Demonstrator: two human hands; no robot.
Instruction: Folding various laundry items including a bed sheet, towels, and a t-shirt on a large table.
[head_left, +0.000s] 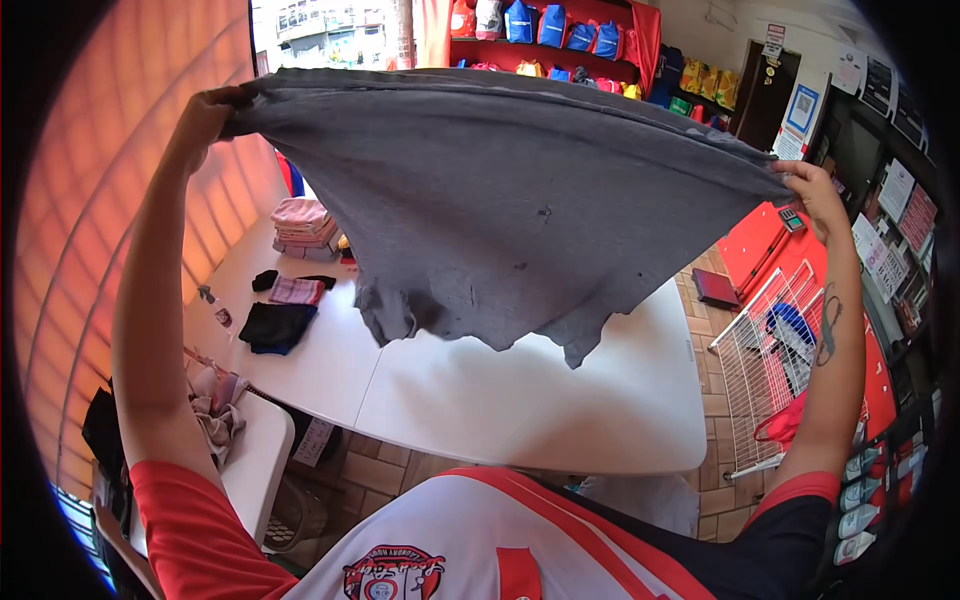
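Observation:
A worn dark grey cloth garment (480, 180) hangs stretched across the view, with small holes in it and a ragged lower edge. My left hand (204, 124) grips its upper left corner. At the far right end my right hand (814, 191) pinches the other upper corner between thumb and fingers. The cloth is held above a white folding table (525, 412), its lower edge hanging in front of the tabletop. What lies behind the cloth is hidden.
On the table's left stand a stack of folded pink cloths (304, 225), a folded black garment (277, 326) and a plastic bottle (221, 315). A smaller white table (259, 442) holds crumpled clothes (217, 412). A white wire drying rack (750, 375) and a floor scale (714, 289) stand right.

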